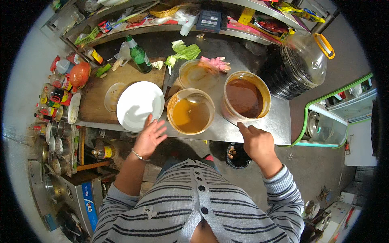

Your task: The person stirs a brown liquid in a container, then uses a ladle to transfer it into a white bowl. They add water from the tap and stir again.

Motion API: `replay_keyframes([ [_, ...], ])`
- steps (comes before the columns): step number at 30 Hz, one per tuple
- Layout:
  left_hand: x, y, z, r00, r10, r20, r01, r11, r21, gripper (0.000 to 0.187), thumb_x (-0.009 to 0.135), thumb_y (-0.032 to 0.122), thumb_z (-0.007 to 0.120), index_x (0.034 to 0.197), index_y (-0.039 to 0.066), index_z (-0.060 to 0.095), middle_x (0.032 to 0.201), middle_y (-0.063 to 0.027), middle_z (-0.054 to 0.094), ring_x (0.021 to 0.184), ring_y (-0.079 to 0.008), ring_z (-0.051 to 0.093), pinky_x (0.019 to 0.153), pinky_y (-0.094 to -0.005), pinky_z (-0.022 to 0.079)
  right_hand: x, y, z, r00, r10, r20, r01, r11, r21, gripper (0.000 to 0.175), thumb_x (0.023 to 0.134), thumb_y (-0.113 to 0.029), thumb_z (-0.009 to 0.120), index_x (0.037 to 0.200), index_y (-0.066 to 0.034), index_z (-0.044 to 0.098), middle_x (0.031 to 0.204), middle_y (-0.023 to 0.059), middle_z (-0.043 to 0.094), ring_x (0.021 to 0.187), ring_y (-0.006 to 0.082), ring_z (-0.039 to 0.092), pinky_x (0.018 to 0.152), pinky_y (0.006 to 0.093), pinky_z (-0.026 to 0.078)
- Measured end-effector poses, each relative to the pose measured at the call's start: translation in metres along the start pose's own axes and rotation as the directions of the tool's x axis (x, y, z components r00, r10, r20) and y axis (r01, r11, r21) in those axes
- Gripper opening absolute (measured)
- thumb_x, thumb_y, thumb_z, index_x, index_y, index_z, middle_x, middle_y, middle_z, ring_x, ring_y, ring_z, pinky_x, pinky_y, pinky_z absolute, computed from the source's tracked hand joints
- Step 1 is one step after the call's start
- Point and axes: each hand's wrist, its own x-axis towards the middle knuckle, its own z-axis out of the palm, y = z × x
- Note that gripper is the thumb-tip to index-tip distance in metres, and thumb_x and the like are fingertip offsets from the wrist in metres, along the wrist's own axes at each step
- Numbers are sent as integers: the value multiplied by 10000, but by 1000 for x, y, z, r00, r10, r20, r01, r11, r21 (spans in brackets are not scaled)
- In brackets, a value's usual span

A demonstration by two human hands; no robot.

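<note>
My left hand (152,133) is open, fingers spread and palm turned up, at the near rim of a white bowl (133,101). I cannot tell whether the fingertips touch it. In my right hand (257,142) is a thin, dark-edged utensil (230,122), perhaps a knife; most of it is hidden. It points toward the base of a plastic tub of reddish-brown sauce (244,100). Between the hands stands another plastic tub (211,121) of yellowish-brown liquid, with a metal ladle (194,97) in it. Behind that, a stained plastic lid (199,76) lies on the steel table (273,130).
A wooden cutting board (94,106) carries a green glass bottle (141,57). Cabbage leaves (185,51) and a pink glove (216,63) lie farther back. A large jug of dark liquid (291,71) stands right. Below the table edge sits a waste bin (237,161).
</note>
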Motion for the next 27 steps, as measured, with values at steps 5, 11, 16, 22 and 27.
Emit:
replay_keyframes([
  [5, 12, -24, 4, 970, -219, 107, 243, 905, -349, 553, 877, 520, 505, 1361, 456, 246, 1473, -164, 129, 1286, -470, 260, 1016, -627, 253, 32, -46, 13, 984, -50, 170, 99, 951, -293, 411, 741, -121, 559, 1145, -48, 565, 700, 41, 532, 586, 177, 563, 500, 311, 463],
  [11, 20, -22, 2, 962, -133, 239, 232, 861, -453, 431, 868, 594, 459, 1255, 447, 341, 1494, -117, 132, 1342, -454, 164, 1056, -616, 171, 59, -81, 30, 968, 9, 251, 69, 951, -302, 242, 757, -127, 554, 979, -35, 575, 641, 40, 544, 532, 178, 581, 471, 318, 469],
  [16, 25, -18, -1, 949, -98, 300, 243, 832, -498, 534, 872, 603, 432, 1334, 425, 232, 1484, -113, 173, 1333, -451, 192, 1066, -585, 183, 70, -87, 30, 913, 108, 394, -62, 990, -128, 119, 769, -158, 550, 834, -69, 597, 649, 128, 616, 598, 282, 637, 511, 390, 497],
  [22, 25, -19, -2, 947, -86, 310, 245, 816, -523, 540, 863, 585, 472, 1321, 374, 278, 1443, -115, 243, 1319, -449, 214, 1072, -559, 194, 64, -81, 37, 925, 162, 343, -237, 953, 191, 172, 822, -186, 572, 836, -42, 665, 646, 159, 631, 570, 304, 617, 526, 391, 488],
  [27, 30, -21, -6, 939, -100, 329, 278, 786, -553, 345, 866, 559, 496, 1146, 363, 443, 1408, -55, 285, 1301, -434, 234, 1068, -514, 204, 56, -71, 39, 786, 268, 557, -569, 668, 481, 208, 859, -186, 593, 925, -7, 676, 532, 74, 567, 423, 150, 520, 448, 297, 419],
])
